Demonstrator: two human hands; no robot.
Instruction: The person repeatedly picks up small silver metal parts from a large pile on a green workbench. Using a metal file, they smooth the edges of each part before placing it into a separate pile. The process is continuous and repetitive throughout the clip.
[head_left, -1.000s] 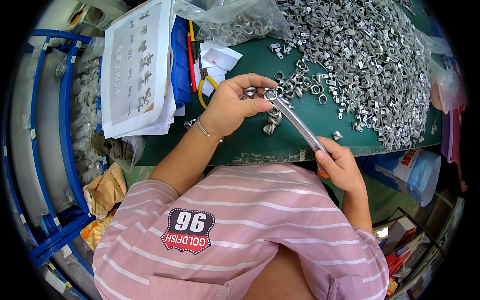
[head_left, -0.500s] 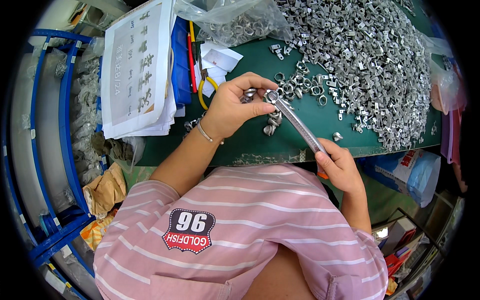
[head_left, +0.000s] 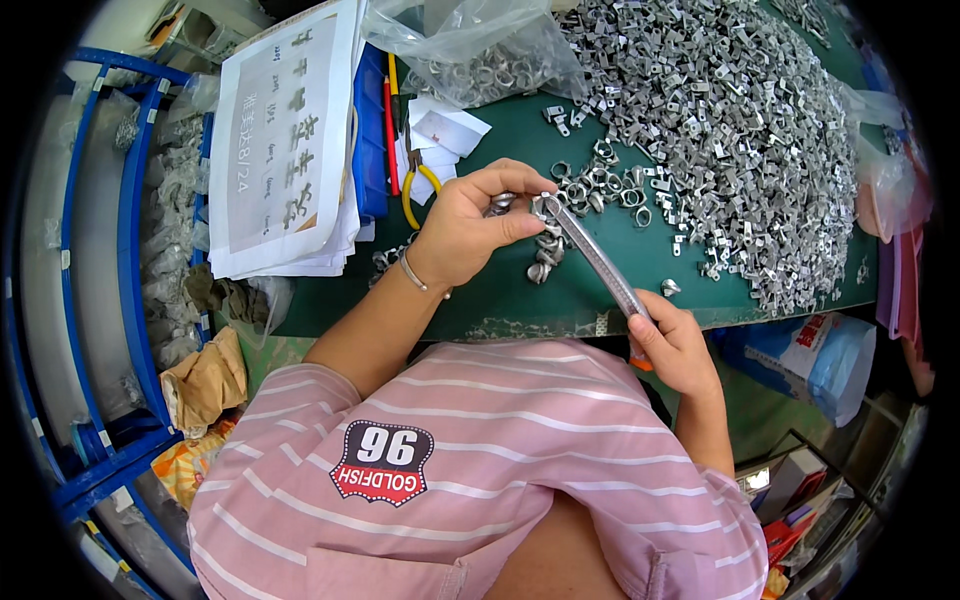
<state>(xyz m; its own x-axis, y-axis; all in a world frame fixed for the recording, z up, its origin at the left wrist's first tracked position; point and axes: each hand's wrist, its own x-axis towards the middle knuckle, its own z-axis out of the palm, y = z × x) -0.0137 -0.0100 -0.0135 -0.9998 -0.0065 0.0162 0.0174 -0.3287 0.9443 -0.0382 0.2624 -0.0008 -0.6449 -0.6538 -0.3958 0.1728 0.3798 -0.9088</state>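
My left hand [head_left: 465, 225] is closed at the fingertips, with thumb and forefinger pinching a small shiny metal ring [head_left: 543, 207]. My right hand [head_left: 675, 340] grips the lower end of a long, narrow grey tool [head_left: 600, 262] with fine marks along it; its exact kind I cannot make out. An orange part [head_left: 641, 357] shows below that hand. The tool slants up to the left, and its far tip meets the ring at my left fingertips. Just below the left fingertips, several rounded metal pieces [head_left: 541, 262] lie on the green tabletop [head_left: 470, 290].
A large heap of small metal brackets [head_left: 720, 130] covers the table's right side. Loose rings [head_left: 632, 198] lie beside it. Farther back are a clear bag of rings [head_left: 480, 70], yellow-handled pliers [head_left: 412, 190] and a red pen [head_left: 391, 140]. Left stand paper sheets [head_left: 280, 140] and blue shelving [head_left: 130, 250].
The whole view has shifted slightly. Both hands keep their grips, and the tool's tip and the ring have turned a little at the left fingertips.
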